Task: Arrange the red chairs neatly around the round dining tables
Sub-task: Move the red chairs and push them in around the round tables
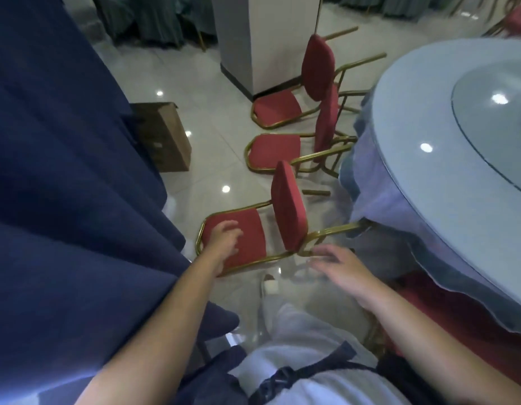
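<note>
Three red chairs with gold frames stand in a row beside the round table (446,118), which has a pale blue cloth and a glass turntable. The nearest chair (288,206) faces left, its back toward the table. My left hand (224,242) hovers over its red seat, fingers loosely spread, holding nothing. My right hand (341,267) is open just below the chair's rear gold frame, apart from it or barely touching. The middle chair (275,149) and the far chair (317,68) stand beyond, also facing left.
A dark blue tablecloth (63,171) fills the left side. A brown cardboard box (163,135) sits on the tiled floor next to it. A white pillar (259,42) stands behind the far chair. Another red seat (458,317) shows under the round table's cloth at lower right.
</note>
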The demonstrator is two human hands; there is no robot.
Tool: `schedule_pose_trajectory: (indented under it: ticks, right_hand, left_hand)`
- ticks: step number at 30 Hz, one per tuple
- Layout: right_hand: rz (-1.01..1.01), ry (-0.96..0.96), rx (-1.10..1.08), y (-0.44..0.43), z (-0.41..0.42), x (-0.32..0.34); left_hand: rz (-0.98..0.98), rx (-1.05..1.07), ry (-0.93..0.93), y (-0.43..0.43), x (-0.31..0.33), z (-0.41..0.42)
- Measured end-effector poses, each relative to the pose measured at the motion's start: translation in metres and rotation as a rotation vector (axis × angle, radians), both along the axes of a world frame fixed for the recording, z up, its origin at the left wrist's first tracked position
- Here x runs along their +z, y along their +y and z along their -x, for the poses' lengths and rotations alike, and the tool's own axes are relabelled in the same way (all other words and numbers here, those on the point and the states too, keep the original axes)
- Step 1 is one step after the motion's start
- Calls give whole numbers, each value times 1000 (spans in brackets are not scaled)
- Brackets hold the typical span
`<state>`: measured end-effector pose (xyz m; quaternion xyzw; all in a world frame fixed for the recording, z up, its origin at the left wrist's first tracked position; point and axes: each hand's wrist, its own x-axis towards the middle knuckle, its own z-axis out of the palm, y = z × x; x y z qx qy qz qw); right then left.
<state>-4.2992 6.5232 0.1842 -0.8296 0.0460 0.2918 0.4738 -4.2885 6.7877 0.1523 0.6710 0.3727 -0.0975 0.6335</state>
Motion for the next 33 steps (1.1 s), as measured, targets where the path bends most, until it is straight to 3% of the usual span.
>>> schedule_pose_trajectory:
  ticks: [9, 19, 27, 33]
  right_hand:
    - [-84, 8, 19, 114, -160, -23]
    - [-76, 75, 28, 194, -293, -48]
    - [38, 26, -134, 227, -381, -71]
    - [36, 65, -635, 287, -438, -99]
  left_hand:
    - [-47, -59, 69, 114, 10, -130]
    - [-66, 104, 132, 227, -6, -229]
    - [-9, -145, 154, 279, -52, -398]
    - [-77, -587, 324, 319, -102, -549]
